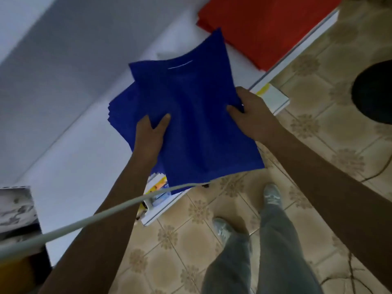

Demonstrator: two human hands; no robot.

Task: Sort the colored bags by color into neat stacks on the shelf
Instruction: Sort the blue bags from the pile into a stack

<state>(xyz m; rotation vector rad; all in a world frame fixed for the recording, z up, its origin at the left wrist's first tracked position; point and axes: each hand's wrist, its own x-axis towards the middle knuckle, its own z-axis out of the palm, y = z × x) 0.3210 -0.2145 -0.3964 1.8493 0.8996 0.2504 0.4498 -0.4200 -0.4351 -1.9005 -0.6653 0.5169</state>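
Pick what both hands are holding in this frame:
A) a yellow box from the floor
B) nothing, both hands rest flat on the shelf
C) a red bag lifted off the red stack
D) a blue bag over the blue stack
D: the left hand and right hand each grip a side of the blue bag, held above the blue stack; the red stack lies untouched.
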